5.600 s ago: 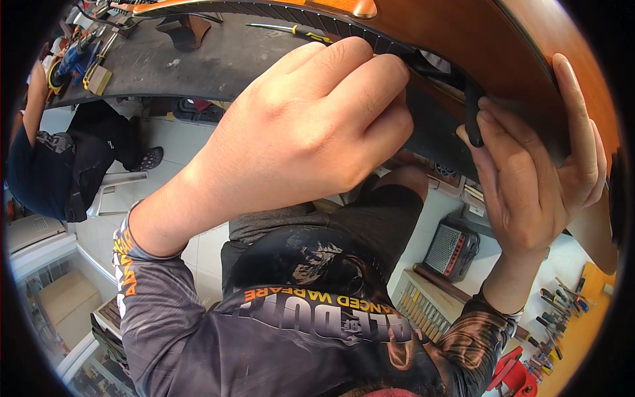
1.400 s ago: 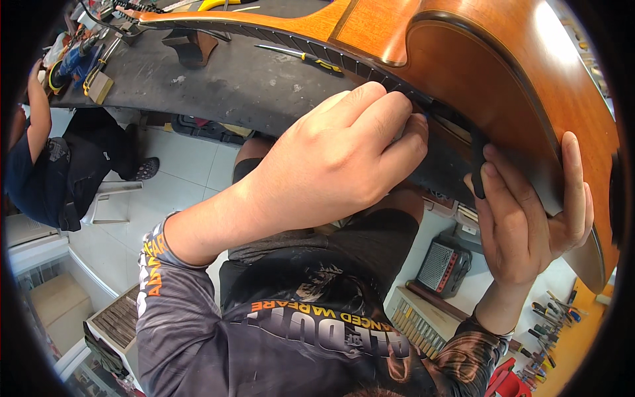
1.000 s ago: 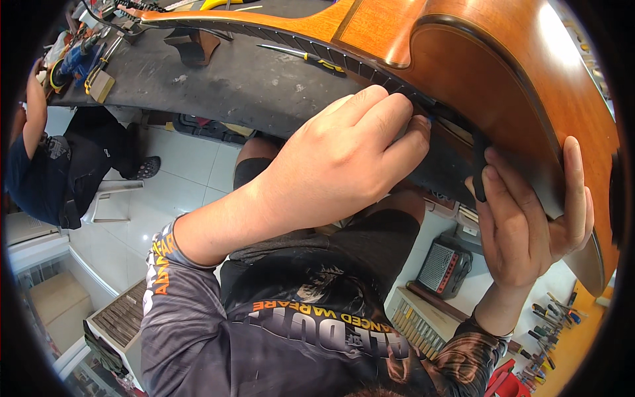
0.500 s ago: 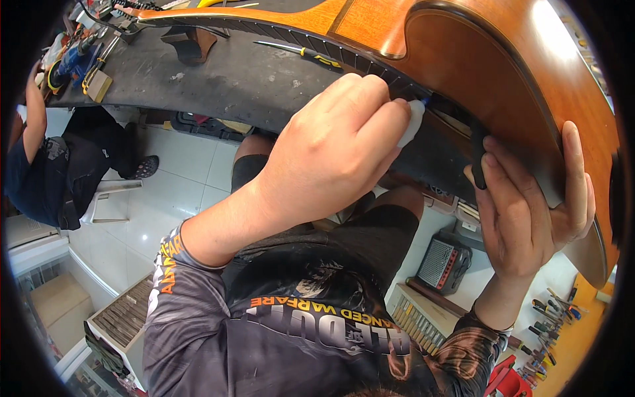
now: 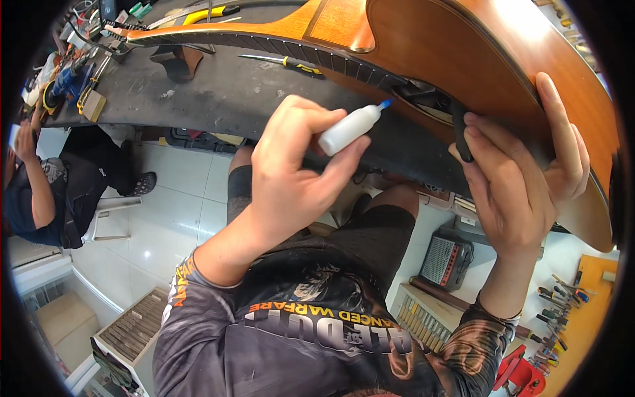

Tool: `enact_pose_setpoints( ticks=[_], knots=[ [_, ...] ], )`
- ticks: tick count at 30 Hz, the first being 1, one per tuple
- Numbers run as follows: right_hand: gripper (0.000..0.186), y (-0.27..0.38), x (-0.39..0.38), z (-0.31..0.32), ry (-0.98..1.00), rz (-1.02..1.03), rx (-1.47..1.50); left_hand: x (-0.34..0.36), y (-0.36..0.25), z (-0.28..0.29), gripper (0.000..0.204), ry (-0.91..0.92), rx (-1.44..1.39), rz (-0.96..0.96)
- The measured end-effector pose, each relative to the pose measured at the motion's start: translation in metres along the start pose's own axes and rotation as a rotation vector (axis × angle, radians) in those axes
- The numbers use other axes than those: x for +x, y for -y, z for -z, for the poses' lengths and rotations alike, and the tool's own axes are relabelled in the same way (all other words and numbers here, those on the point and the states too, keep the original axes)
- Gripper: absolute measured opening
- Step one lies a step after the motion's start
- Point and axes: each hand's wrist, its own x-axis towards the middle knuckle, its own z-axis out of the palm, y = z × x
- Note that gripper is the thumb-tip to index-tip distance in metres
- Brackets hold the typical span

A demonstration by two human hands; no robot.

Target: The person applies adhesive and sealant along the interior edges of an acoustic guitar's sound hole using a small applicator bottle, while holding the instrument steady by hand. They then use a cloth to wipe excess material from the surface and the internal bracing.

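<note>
An acoustic guitar lies on its side on the bench, its neck running left and its fretted fingerboard turned toward me. My left hand pinches a small white squeeze bottle between thumb and fingers. The bottle's blue nozzle points up and right, short of the sound hole and apart from the guitar. At the sound hole's right edge, my right hand grips a black strip-like piece that reaches into the opening; its far end is hidden. An outer finger of that hand rests along the guitar's side.
The dark bench top carries a curved wooden block under the neck, a thin black-and-yellow tool and yellow-handled pliers. Another person works at the far left. Below right are a grey speaker-like box and a tool rack.
My left hand has drawn back from the fingerboard's end, leftward and toward me, bringing the bottle and its blue nozzle into full view. My right hand keeps its grip on the black piece.
</note>
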Motion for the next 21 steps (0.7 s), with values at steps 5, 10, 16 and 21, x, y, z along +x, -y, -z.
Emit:
enact_pose_setpoints(
  ticks=[5, 10, 16, 21],
  knots=[
    [0.022, -0.013, 0.008, 0.001, 0.041, 0.123, -0.066, -0.026, 0.002, 0.011, 0.028, -0.079, -0.505, 0.425],
    [0.022, -0.019, 0.017, 0.000, 0.003, 0.155, -0.035, -0.047, 0.016, 0.034, 0.031, -0.022, -0.863, 0.809],
    [0.019, -0.021, 0.019, -0.001, 0.003, 0.156, -0.009, -0.054, 0.032, 0.055, 0.042, -0.020, -1.005, 0.872],
    [0.016, -0.019, 0.013, -0.005, -0.050, 0.139, 0.036, -0.044, 0.054, 0.072, 0.042, -0.174, -0.844, 0.680]
  ],
)
